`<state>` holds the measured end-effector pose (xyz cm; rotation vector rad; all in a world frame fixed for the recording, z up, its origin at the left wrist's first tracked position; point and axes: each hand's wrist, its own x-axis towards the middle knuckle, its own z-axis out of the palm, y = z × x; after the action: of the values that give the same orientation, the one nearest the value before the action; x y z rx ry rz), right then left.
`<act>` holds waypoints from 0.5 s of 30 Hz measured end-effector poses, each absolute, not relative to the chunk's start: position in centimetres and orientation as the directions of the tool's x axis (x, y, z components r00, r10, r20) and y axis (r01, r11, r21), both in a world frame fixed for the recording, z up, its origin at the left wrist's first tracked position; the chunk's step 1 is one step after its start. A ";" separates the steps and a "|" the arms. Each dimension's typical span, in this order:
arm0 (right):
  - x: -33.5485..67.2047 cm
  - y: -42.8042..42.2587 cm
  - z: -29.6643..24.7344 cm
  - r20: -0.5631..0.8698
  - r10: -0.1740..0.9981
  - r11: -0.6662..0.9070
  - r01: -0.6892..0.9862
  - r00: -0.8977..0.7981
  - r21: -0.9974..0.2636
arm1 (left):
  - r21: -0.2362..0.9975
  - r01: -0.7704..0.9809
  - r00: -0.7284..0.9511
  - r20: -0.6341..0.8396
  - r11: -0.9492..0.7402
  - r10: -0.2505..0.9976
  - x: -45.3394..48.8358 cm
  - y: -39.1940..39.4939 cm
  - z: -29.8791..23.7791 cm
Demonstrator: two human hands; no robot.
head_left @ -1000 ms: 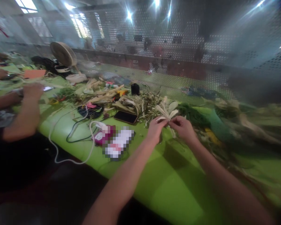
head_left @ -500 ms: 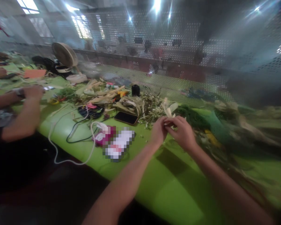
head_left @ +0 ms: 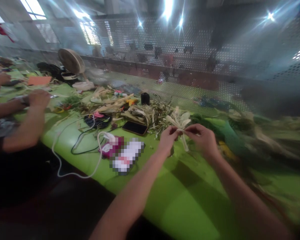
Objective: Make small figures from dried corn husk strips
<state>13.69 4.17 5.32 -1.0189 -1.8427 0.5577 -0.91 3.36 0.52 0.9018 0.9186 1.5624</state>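
Between my two hands is a small bunch of pale, dried husk-like strips [head_left: 185, 143], fanned out at the top with a short tail hanging below. My left hand [head_left: 168, 140] pinches its middle from the left. From the right, the fingertips of my right hand [head_left: 203, 136] are closed at the same middle point, on a strip there. Just behind the bunch lies a heap of dried plant stems [head_left: 162, 111]. A dark-screened phone [head_left: 135, 127] rests left of my left hand.
On the green table [head_left: 180, 206] lie a white cable [head_left: 75, 175], a magenta packet [head_left: 111, 146] and a blurred-out pale item [head_left: 127, 156]. A black cylinder [head_left: 145, 98] and a fan [head_left: 71, 61] stand farther back. At left are another person's hands [head_left: 38, 98]. Green netting [head_left: 230, 133] lies right.
My hands have moved apart from being bunched together, the right hand shifting right. The fanned strips and their hanging tail now show between them.
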 end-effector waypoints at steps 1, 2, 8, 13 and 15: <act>13.9 4.5 5.4 0.481 0.850 0.526 0.367 -0.213 -0.767 | 0.877 -0.466 -0.106 0.075 -0.116 0.992 -0.9 3.2 0.7; 14.1 4.8 5.5 0.453 0.868 0.497 0.325 -0.205 -0.805 | 0.853 -0.516 -0.053 0.063 -0.081 0.997 -0.9 3.1 0.9; 15.0 5.9 5.6 0.267 0.937 0.301 0.137 -0.223 -0.944 | 0.772 -0.634 0.123 0.036 0.051 0.992 -1.0 2.9 1.3; 14.9 6.0 4.9 0.320 0.893 0.388 0.184 -0.315 -0.903 | 0.780 -0.625 0.070 0.022 0.027 0.997 -1.1 3.0 1.2; 14.8 5.8 4.7 0.424 0.846 0.514 0.279 -0.324 -0.811 | 0.796 -0.605 0.051 -0.001 0.032 0.999 -1.2 2.9 1.3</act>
<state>14.78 5.81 4.67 -0.9318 -1.8556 0.7918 -1.19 2.90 1.32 0.7300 0.6959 1.4023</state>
